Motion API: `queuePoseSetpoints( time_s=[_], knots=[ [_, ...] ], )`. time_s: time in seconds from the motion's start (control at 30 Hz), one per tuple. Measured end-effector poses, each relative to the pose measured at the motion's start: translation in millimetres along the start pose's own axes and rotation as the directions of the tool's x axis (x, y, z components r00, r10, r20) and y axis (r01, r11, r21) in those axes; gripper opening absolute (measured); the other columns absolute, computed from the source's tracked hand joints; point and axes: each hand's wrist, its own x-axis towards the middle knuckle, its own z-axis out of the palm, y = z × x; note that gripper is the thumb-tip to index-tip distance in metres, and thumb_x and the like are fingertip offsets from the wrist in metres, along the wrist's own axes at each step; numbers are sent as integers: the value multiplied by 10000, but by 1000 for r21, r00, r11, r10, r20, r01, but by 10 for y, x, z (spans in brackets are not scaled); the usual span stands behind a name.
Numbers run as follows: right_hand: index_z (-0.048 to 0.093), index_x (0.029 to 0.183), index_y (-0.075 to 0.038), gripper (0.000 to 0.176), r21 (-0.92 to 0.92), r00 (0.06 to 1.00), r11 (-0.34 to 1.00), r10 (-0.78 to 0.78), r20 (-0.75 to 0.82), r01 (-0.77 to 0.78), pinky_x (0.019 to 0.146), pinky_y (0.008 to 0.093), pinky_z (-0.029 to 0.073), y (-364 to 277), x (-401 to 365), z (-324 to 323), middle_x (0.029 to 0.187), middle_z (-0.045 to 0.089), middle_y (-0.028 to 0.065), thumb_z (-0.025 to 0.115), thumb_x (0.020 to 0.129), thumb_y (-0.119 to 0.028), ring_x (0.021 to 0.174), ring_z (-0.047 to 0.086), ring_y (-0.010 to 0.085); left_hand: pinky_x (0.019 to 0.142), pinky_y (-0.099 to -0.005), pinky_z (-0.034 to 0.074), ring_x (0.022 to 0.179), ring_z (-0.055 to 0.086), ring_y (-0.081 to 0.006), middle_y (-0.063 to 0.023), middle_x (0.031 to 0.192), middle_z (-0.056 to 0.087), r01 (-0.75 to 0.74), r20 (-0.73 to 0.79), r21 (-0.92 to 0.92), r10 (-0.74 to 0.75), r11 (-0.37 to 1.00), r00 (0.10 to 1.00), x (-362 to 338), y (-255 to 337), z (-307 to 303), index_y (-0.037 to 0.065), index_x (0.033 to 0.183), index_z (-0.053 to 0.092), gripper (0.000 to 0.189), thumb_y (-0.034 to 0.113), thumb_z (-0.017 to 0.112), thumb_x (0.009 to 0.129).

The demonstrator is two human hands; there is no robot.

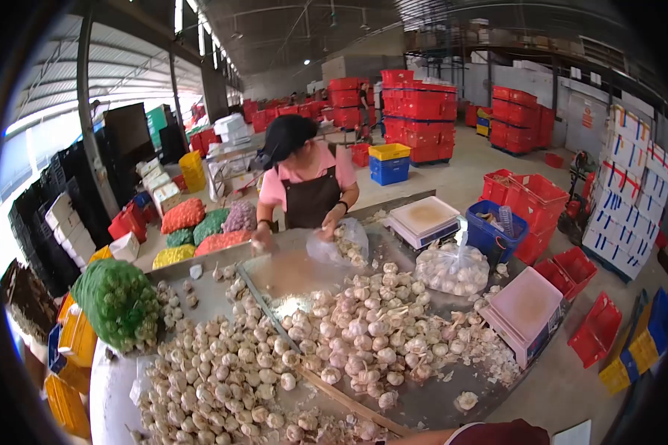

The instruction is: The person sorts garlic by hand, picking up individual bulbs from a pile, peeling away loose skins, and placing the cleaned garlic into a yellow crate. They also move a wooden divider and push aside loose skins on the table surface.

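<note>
Garlic [349, 326] sits piled on the table [286, 278] by my sleeve [497, 432]. I can't see my fingers; best pick each one gently.

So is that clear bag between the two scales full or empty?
Full: the clear bag bulges with garlic bulbs, its neck gathered up above them.

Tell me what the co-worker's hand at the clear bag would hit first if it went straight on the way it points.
Probably the garlic inside the clear bag: the co-worker's hand points down into its mouth, though depth is hard to judge.
</note>
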Motion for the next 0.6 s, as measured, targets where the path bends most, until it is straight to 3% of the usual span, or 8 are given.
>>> queuePoseSetpoints(
  time_s=[0.07, 0.1, 0.23, 0.3, 0.37, 0.43, 0.5, 0.6],
  knots=[
    [498, 1306, -123, 398, 1, 998, 1000, 15, 55, -15, 816, 292, 521, 12, -14, 41, 1163, 619, 46, 502, 975, -344, 994, 629, 181, 805, -331, 524, 968, 605, -195, -114, 1147, 573, 54, 32, 56, -56, 997, 998, 23, 142, 0, 46, 1183, 595, 302, 224, 568, 940],
    [485, 1327, -133, 403, 38, 984, 987, 152, 90, -155, 828, 285, 516, 88, -21, 42, 1174, 614, 37, 500, 980, -339, 1011, 625, 170, 552, -230, 422, 603, 478, -74, -12, 696, 561, -84, -210, -53, 71, 995, 975, -85, 331, 207, 42, 878, 605, 82, 117, 574, 863],
    [407, 1402, -122, 494, -215, 972, 949, 233, -15, -231, 864, 323, 516, -136, -111, 432, 1270, 576, 72, 508, 973, -344, 1083, 601, 188, 698, -269, 467, 793, 574, -119, -50, 856, 641, -332, -242, 405, 450, 852, 860, -129, 185, -379, 8, 940, 636, 113, 81, 591, 865],
    [363, 1434, -107, 515, -145, 962, 953, 273, 29, -266, 887, 344, 523, -155, -83, 326, 1292, 562, 119, 464, 989, -347, 1096, 604, 214, 669, -260, 459, 750, 566, -104, -37, 854, 617, -184, -466, 361, 348, 914, 814, -309, 242, -845, 15, 923, 625, 94, 45, 573, 851],
    [377, 1420, -81, 491, -83, 966, 963, 257, 17, -255, 898, 362, 525, -88, -47, 76, 1280, 562, 158, 436, 998, -325, 1125, 592, 233, 773, -296, 460, 829, 578, -196, -57, 878, 617, -113, -517, 726, 646, 679, 562, -642, 194, -1600, 24, 940, 615, 137, 5, 579, 809],
    [411, 1388, -54, 468, 11, 966, 966, 258, 35, -258, 893, 382, 534, -145, -30, -88, 1237, 584, 176, 449, 992, -301, 1097, 606, 257, 922, -362, 423, 998, 559, -274, -127, 1057, 610, -11, -643, 742, 716, 670, 270, -1277, 165, -2396, -5, 1083, 578, 245, 103, 577, 864],
    [458, 1336, -61, 424, 50, 970, 972, 233, -64, -230, 862, 357, 539, -218, -45, -166, 1184, 619, 145, 469, 985, -299, 1043, 626, 251, 981, -397, 391, 1099, 519, -301, -165, 1175, 562, 346, -647, 676, 749, 651, -143, -1948, 311, -2876, -14, 1202, 531, 373, 196, 584, 899],
    [462, 1327, -55, 416, 46, 968, 976, 216, -131, -212, 850, 358, 544, -337, -37, -153, 1154, 630, 141, 490, 975, -275, 1020, 633, 252, 977, -388, 398, 1120, 530, -316, -202, 1199, 548, 857, -486, 300, 840, 418, -240, -2693, 136, -3376, -24, 1250, 506, 416, 201, 580, 908]
  ],
)
